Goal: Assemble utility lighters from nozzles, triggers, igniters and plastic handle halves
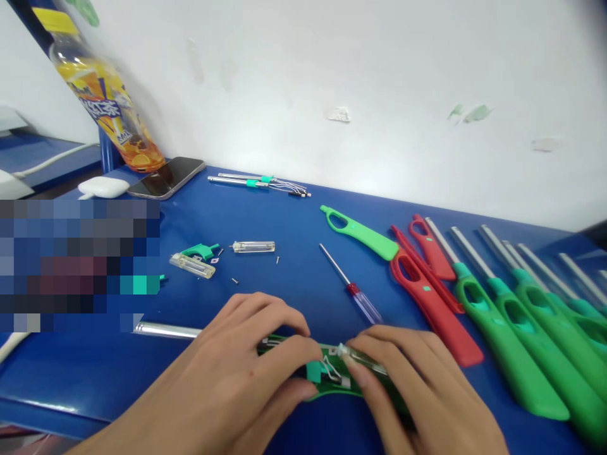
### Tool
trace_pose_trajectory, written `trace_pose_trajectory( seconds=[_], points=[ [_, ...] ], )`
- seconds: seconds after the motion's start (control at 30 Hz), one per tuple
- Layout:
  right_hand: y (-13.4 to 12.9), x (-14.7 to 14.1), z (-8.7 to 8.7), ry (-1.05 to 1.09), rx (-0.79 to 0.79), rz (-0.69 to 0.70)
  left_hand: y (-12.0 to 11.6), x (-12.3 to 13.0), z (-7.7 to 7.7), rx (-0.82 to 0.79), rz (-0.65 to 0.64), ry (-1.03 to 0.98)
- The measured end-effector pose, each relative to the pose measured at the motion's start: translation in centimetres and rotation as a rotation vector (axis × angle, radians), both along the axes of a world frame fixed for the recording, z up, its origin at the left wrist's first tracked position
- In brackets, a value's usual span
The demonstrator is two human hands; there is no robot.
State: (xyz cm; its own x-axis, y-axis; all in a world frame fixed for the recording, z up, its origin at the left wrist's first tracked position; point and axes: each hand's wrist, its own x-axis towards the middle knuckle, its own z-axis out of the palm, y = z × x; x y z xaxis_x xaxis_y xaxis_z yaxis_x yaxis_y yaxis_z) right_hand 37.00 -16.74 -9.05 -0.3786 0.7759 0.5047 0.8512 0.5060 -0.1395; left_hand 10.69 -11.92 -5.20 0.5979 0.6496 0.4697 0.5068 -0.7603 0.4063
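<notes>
A green lighter half-shell [336, 390] lies open side up at the front of the table, with a teal trigger piece [313, 371] and white wires inside. Its metal tube [168, 330] points left. My left hand [251, 366] is closed on the shell's left part, fingers over the far rim and thumb near the close rim. Between the thumb and fingers of my right hand [412, 379] is a clear fuel tank [367, 361], held over the shell's right part. My right palm hides the shell's right end.
A screwdriver [353, 287], a light green shell [363, 234] and red shells [434, 309] lie beyond my hands. Several green lighters [512, 347] are at right. Clear tanks [255, 247], screws and metal tubes [237, 182] lie left and back. A phone [168, 178] and bottle [109, 101] stand back left.
</notes>
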Motion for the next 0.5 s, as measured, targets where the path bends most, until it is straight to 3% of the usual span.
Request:
trace_pose_trajectory(
  seconds=[0.33, 0.5],
  points=[
    [-0.4, 0.2, -0.1, -0.018, 0.012, -0.022, 0.1, -0.1, -0.5, -0.041, -0.007, -0.041],
    [-0.9, -1.0, -0.4, 0.109, 0.036, -0.120, 0.0, 0.0, -0.3, -0.035, -0.003, -0.057]
  ],
)
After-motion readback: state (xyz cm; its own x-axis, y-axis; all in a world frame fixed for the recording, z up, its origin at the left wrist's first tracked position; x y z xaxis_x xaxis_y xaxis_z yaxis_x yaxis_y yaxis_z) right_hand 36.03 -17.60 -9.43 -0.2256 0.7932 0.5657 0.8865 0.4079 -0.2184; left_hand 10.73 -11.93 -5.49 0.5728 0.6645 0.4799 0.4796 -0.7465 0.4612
